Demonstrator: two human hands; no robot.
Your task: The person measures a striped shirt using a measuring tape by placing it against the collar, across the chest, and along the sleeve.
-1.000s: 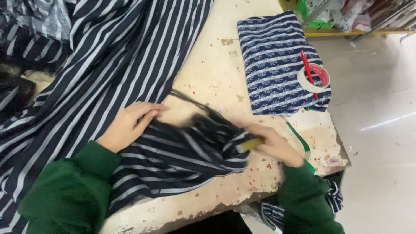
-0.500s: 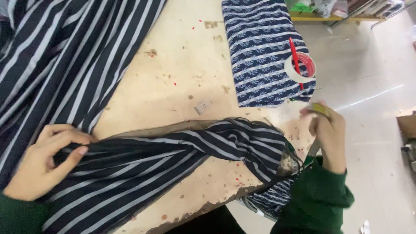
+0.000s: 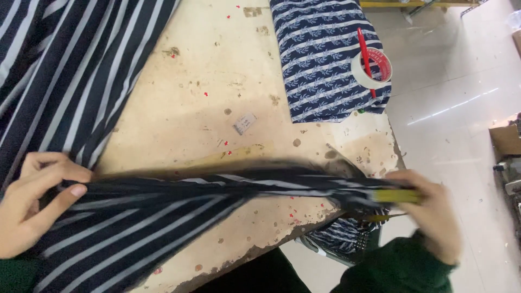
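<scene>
A dark striped cloth with thin pale stripes is pulled out into a long band across the near part of the table. Its long axis runs left to right, almost level, from the near left corner of the view to the table's right edge. The stretched top edge is blurred in the middle. More of the same cloth spreads wide over the far left of the table, its stripes slanting from far right down to near left.

The left hand sits at the near left, palm turned inward, fingers curled. Its thumb and forefinger pinch the top edge of the band, so it is clenched on the cloth. A green sleeve shows at its wrist.

The right hand is at the near right, just past the table's edge, blurred. Its back faces up and its fingers are closed round the right end of the band. A narrow yellow strip lies along that end under the fingers; what it is cannot be told. The forearm, in a green sleeve, comes up from the near edge.

On the far right of the table lies a folded blue cloth with rows of pale leaf pattern. A roll of tape rests on its right side, and a red pen lies across the roll. A small grey tag lies on the bare table near the middle.
</scene>
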